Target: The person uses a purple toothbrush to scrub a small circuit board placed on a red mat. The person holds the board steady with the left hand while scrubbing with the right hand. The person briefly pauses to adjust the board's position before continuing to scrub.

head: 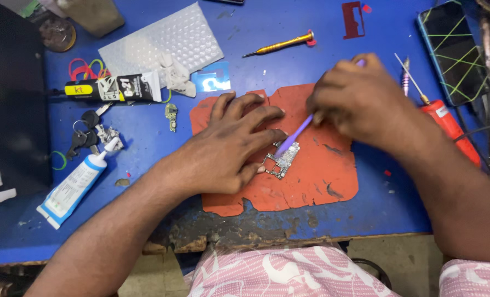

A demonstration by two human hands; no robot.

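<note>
Pinned the small circuit board [283, 159] to the orange mat [322, 176] with left hand [228, 148] fingers spread flat; gripped a purple brush [293, 135] tight in right hand [355, 99], bristles on the board.

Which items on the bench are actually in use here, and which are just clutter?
In use:
left hand pinning the circuit board
right hand working the purple tool
orange mat underneath

Lying about:
gold screwdriver
phone
white tube
black tube
keys
bubble wrap
red-handled tool
</note>
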